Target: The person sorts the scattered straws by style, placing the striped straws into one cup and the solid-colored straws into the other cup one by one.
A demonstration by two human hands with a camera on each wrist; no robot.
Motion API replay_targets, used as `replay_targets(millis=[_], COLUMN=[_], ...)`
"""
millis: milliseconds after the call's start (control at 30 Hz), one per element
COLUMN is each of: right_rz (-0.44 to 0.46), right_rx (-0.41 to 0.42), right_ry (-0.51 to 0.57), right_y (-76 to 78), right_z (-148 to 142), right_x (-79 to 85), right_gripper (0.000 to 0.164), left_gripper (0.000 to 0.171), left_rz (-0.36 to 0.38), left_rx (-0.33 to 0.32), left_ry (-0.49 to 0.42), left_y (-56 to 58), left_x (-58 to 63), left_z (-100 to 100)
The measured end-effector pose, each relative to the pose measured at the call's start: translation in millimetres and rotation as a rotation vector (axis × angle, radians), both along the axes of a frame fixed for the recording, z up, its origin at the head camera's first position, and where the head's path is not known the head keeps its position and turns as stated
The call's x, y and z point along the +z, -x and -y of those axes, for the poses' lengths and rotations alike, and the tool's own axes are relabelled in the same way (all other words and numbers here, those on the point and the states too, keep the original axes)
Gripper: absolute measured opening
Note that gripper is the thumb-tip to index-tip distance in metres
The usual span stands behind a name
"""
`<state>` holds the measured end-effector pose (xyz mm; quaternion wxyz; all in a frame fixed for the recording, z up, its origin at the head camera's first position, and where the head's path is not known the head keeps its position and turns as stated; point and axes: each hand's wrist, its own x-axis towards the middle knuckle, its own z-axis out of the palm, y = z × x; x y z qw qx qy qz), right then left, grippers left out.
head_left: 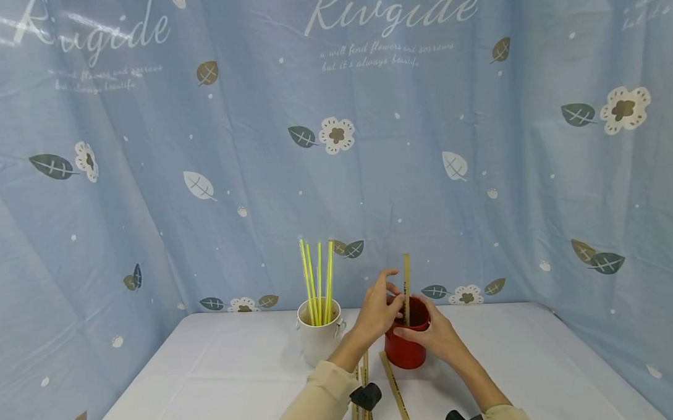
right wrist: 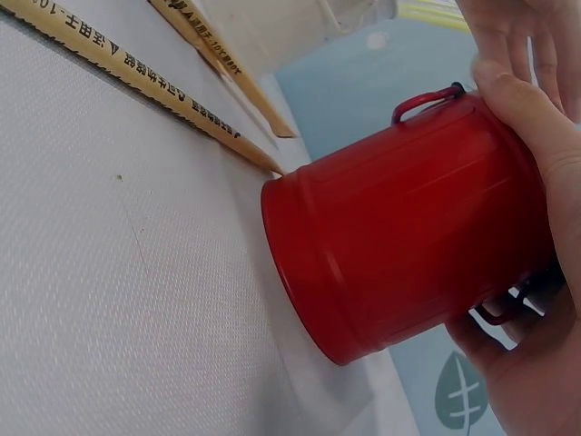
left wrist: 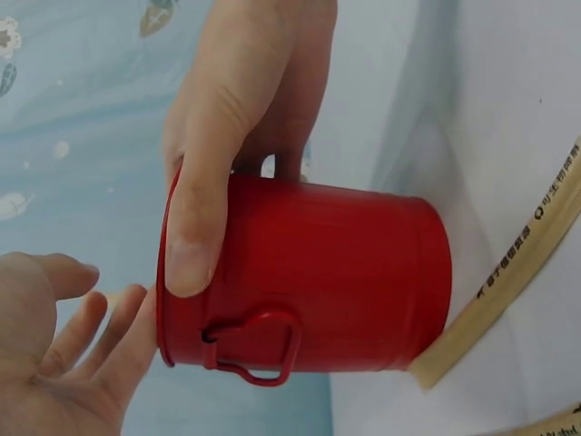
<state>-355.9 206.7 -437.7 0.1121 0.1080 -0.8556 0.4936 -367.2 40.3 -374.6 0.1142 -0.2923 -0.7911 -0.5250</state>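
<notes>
A red metal pail [head_left: 405, 353] with small side handles stands upright on the white table. My right hand [head_left: 438, 336] grips it by the rim, the thumb [right wrist: 526, 109] pressed along its outside and the other fingers round the far side. One tan paper-wrapped straw [head_left: 407, 275] printed with dark lettering stands up out of the pail. At the pail's left, my left hand [head_left: 376, 313] has its fingers spread beside this straw. In the left wrist view, some of its fingers [left wrist: 136, 341] touch the rim, and nothing is gripped.
Left of the red pail stands a white pail [head_left: 313, 343] holding several yellow-green sticks [head_left: 328, 278]. More wrapped straws [head_left: 395, 390] lie on the table [head_left: 237, 380] in front of the red pail. A blue printed curtain [head_left: 336, 191] hangs behind the table.
</notes>
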Motion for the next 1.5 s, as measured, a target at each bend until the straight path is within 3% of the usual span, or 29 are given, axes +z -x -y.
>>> replay_targets(millis=[400,633,933,1500], right_rz=[-0.018,0.001,0.015,0.016], right_rx=[0.014,-0.015,-0.026,-0.038], right_ry=[0.008,-0.005,0.003,-0.005], right_y=[0.3,0.3,0.4,1.8], right_z=[-1.3,0.7,0.6,1.3], right_x=[-0.3,-1.0,-1.2,-1.8], right_gripper=[0.088,0.094,0.094,0.097], left_gripper=[0.045,0.036,0.036,0.041], left_rz=[-0.001,-0.026,-0.025,0.024], left_rx=[-0.009,0.006,-0.023,0.052], left_ry=[-0.092,-0.048,-0.067,0.048], left_y=[-11.2,-19.4,-33.9,-48.8], left_x=[0.5,-8.0,-18.5,-40.7], left_z=[19.7,37.8,57.4,78.5])
